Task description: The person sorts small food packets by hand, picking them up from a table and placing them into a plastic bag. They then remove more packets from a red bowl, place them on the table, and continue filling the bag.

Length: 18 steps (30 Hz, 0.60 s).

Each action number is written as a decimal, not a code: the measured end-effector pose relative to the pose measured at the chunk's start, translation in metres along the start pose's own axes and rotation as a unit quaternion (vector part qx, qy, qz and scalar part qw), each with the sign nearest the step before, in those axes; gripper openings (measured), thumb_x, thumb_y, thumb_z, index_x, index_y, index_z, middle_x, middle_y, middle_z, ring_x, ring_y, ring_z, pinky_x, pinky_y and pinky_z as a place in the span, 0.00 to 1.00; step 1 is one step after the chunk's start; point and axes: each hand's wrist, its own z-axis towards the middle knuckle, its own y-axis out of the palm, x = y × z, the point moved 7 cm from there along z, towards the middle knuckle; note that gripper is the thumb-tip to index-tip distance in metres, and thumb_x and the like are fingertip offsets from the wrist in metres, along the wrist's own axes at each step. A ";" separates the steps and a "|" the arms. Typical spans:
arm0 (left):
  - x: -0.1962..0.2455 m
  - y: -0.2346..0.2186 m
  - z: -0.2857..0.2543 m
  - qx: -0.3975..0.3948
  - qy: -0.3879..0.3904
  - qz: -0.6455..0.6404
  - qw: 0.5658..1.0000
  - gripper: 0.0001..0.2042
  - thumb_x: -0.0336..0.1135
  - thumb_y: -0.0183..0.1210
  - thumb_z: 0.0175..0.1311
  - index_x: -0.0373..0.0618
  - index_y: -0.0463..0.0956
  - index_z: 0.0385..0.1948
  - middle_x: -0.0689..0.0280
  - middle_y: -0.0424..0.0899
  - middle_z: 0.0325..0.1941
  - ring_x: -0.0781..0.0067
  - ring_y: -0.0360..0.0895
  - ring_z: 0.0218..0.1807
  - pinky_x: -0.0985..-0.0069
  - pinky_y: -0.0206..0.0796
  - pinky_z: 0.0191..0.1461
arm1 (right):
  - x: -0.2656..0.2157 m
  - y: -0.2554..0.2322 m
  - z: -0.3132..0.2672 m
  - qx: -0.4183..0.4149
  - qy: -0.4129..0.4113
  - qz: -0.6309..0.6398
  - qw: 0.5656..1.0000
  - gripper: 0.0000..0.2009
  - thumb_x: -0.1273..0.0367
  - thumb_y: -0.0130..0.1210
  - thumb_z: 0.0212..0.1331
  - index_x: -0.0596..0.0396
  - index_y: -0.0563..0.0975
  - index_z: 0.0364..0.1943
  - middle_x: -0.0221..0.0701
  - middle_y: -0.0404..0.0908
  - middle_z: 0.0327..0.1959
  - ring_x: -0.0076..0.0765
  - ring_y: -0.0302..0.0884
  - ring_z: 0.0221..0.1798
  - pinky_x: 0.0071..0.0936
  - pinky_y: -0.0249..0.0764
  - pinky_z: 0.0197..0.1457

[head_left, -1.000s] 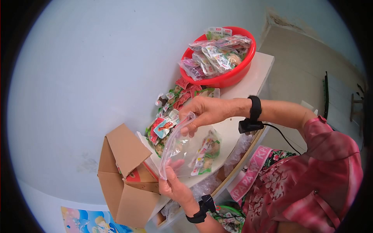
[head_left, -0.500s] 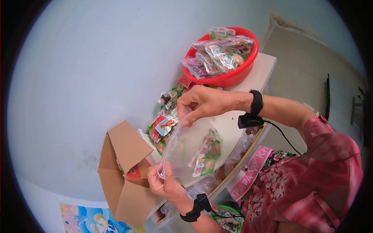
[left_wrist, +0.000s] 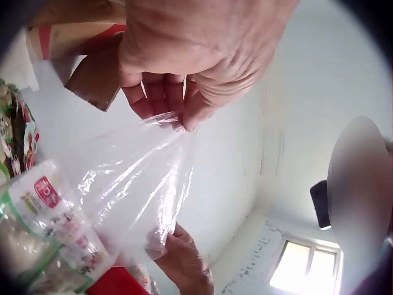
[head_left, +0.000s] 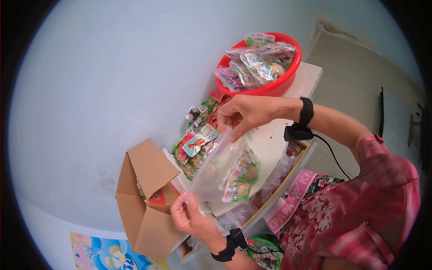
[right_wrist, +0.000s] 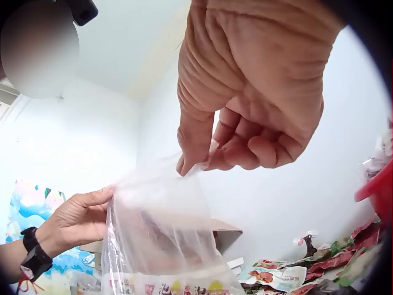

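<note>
A clear plastic bag [head_left: 216, 168] with printed food packets [head_left: 243, 175] in it is stretched between both hands above the white tabletop. My left hand [head_left: 195, 220], lower in the head view, pinches one corner of its mouth between thumb and fingers. At the opposite corner, my right hand [head_left: 252, 112] pinches the edge. In the left wrist view, the left hand [left_wrist: 196, 55] holds the film [left_wrist: 141, 166] taut, with the packets [left_wrist: 52, 227] hanging at lower left. The right wrist view shows the right hand's [right_wrist: 252, 86] thumb and forefinger gripping the bag's edge [right_wrist: 166, 215].
An open cardboard box [head_left: 153, 171] stands beside the left hand. Loose colourful packets [head_left: 193, 157] are heaped along the wall. A red basin [head_left: 288, 78] full of bagged packets stands at the table's far end. An open drawer [head_left: 274, 193] with crumpled plastic lies near the person's lap.
Both hands still pinch the bag. Since a second ago the left hand has moved slightly left in the head view, while the right has shifted slightly up and right over the last half second.
</note>
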 end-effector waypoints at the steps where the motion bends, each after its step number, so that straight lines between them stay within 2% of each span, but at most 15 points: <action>1: -0.001 -0.001 0.000 -0.002 0.001 -0.014 1.000 0.09 0.26 0.62 0.71 0.33 0.77 0.47 0.58 0.83 0.43 0.72 0.79 0.47 0.72 0.73 0.57 | 0.003 0.000 0.001 -0.012 0.009 -0.026 1.000 0.11 0.72 0.72 0.58 0.58 0.82 0.41 0.26 0.84 0.35 0.19 0.79 0.35 0.23 0.75 0.41; 4: -0.003 0.004 0.003 -0.025 -0.017 -0.107 0.994 0.06 0.25 0.59 0.72 0.35 0.76 0.45 0.58 0.83 0.45 0.70 0.79 0.49 0.68 0.71 0.60 | -0.004 -0.009 0.007 0.021 0.000 0.030 0.999 0.08 0.73 0.71 0.59 0.58 0.82 0.38 0.25 0.83 0.34 0.19 0.79 0.34 0.22 0.75 0.41; 7: -0.009 0.001 0.007 -0.031 -0.006 -0.142 0.989 0.06 0.24 0.57 0.72 0.36 0.75 0.47 0.57 0.82 0.47 0.70 0.78 0.50 0.66 0.70 0.62 | -0.003 -0.012 0.011 0.033 -0.026 0.123 0.992 0.07 0.74 0.70 0.60 0.57 0.82 0.36 0.23 0.83 0.34 0.18 0.79 0.35 0.22 0.75 0.42; 13: 0.001 0.002 0.006 0.007 0.010 -0.119 0.993 0.10 0.24 0.57 0.72 0.36 0.73 0.52 0.57 0.82 0.49 0.69 0.79 0.51 0.66 0.71 0.61 | 0.000 -0.013 0.005 0.076 -0.021 0.146 0.986 0.08 0.68 0.69 0.65 0.55 0.80 0.36 0.23 0.84 0.37 0.16 0.80 0.42 0.21 0.75 0.47; 18: -0.008 0.001 0.006 0.017 0.014 -0.125 0.992 0.13 0.23 0.56 0.72 0.35 0.73 0.56 0.57 0.82 0.51 0.69 0.79 0.51 0.67 0.71 0.61 | 0.001 -0.005 0.003 0.078 -0.046 0.202 0.975 0.09 0.66 0.65 0.70 0.55 0.77 0.41 0.24 0.84 0.39 0.17 0.80 0.46 0.21 0.74 0.50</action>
